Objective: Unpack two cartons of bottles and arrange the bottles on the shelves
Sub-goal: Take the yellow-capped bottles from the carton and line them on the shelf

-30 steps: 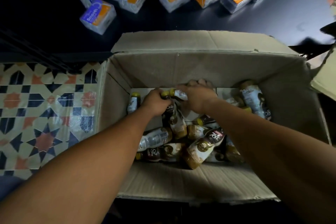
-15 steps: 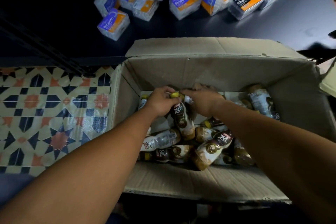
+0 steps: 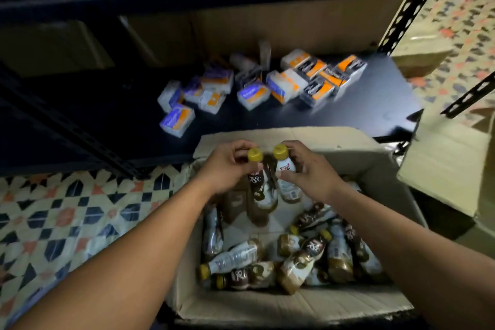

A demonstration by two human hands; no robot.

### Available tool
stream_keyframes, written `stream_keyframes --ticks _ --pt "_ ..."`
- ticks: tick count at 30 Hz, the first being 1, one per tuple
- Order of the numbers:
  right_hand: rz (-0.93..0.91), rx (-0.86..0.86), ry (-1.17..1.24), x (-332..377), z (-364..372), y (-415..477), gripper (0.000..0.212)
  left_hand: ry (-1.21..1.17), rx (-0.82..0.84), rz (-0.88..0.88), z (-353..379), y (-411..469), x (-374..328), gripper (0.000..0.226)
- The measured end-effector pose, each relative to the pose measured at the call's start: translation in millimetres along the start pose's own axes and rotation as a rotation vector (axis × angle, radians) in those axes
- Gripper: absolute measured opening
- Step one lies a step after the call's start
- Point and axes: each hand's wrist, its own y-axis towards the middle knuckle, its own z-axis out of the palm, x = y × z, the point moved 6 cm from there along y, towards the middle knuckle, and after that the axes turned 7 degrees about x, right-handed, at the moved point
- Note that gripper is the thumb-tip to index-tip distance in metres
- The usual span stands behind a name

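Observation:
An open cardboard carton (image 3: 281,311) stands on the floor before a dark shelf (image 3: 107,115). Several brown-and-white bottles with yellow caps (image 3: 302,257) lie loose inside it. My left hand (image 3: 227,171) grips one bottle (image 3: 261,195) by its neck, lifted above the carton; more bottles may hang behind it, partly hidden. My right hand (image 3: 308,171) holds a second bottle (image 3: 286,182) by its neck beside the first. The two yellow caps almost touch.
Several small white, orange and purple boxes (image 3: 254,88) lie scattered on the dark shelf. A second cardboard carton (image 3: 450,169) stands at the right. Perforated shelf posts (image 3: 401,21) rise at right. Patterned tile floor (image 3: 67,209) spreads to the left.
Both hands have risen out of the carton, each lifting a bottle by its neck. The view has tilted up toward the shelf.

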Motion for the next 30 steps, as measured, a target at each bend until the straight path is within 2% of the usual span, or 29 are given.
stream_keyframes --ticks 3,8,17,23,27,30 --pt "-0.081 -0.129 0.066 51 -40 -5 0.048 0.079 -0.005 0.125 -16 -6 -70 0.038" --pt "-0.270 -0.225 0.057 154 -107 -14 0.052 0.210 -0.060 0.358 -49 -24 -190 0.041" --pt "-0.507 -0.358 0.062 309 -195 -16 0.046 0.239 -0.138 0.621 -109 -67 -362 0.038" --pt "-0.563 -0.409 0.084 365 -227 8 0.041 0.229 -0.221 0.659 -143 -63 -414 0.035" --pt "-0.522 -0.443 0.068 368 -239 36 0.044 0.243 -0.266 0.652 -149 -46 -422 0.037" --pt "-0.477 -0.456 0.035 362 -242 55 0.056 0.256 -0.339 0.649 -153 -34 -421 0.039"
